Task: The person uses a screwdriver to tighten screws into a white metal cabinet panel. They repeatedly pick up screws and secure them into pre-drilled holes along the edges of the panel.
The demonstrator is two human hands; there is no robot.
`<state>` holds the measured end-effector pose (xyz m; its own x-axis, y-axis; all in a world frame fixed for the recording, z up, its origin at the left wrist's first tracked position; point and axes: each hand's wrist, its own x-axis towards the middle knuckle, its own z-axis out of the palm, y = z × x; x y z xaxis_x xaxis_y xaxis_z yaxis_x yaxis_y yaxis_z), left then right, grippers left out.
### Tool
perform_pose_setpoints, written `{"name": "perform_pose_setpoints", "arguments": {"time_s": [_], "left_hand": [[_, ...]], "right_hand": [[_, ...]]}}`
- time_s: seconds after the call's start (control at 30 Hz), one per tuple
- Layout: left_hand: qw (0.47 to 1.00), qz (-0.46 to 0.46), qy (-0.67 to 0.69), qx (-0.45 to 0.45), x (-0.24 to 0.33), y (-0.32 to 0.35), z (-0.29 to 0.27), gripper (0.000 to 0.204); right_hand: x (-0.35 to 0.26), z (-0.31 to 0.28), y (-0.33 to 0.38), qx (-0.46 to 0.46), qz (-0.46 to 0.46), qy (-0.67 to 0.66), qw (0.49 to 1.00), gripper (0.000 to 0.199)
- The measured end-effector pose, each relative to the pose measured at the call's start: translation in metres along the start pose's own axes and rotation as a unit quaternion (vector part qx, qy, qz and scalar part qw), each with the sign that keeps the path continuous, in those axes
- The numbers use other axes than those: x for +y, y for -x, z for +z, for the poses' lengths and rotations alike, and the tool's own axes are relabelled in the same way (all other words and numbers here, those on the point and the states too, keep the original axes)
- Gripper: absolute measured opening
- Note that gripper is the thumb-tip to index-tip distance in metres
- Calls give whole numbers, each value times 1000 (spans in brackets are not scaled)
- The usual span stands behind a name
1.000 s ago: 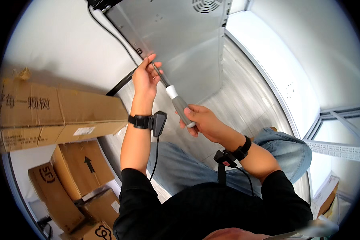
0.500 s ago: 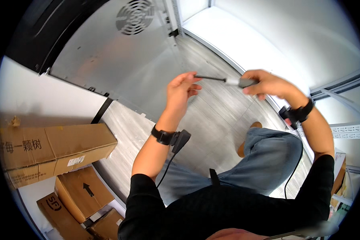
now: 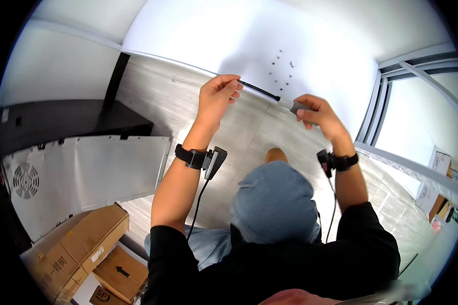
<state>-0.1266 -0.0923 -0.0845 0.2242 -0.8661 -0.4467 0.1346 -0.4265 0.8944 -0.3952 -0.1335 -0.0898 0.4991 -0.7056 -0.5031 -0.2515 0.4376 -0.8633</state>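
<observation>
Screwdriver: slim black-shafted, grey-handled tool (image 3: 277, 98), held level between both hands.
Left hand (image 3: 217, 96): fingertips pinch the shaft tip.
Right hand (image 3: 315, 116): fingers curl around the handle.
Tip: steady the shaft lightly while fitting.

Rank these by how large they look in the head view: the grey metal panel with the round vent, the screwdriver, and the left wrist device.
1. Grey metal panel, by far the largest.
2. Screwdriver, held between left hand and right hand.
3. Left wrist device, though nearer the camera.
</observation>
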Motion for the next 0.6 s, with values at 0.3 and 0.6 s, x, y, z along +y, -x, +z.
{"name": "perform_pose_setpoints", "arguments": {"time_s": [0.3, 0.6], "left_hand": [[887, 234, -398, -21, -50, -122, 114, 17], [757, 194, -623, 17, -54, -168, 170, 13]], "right_hand": [[101, -50, -17, 126, 16, -245, 961, 25], [123, -75, -15, 201, 35, -277, 939, 22]]}}
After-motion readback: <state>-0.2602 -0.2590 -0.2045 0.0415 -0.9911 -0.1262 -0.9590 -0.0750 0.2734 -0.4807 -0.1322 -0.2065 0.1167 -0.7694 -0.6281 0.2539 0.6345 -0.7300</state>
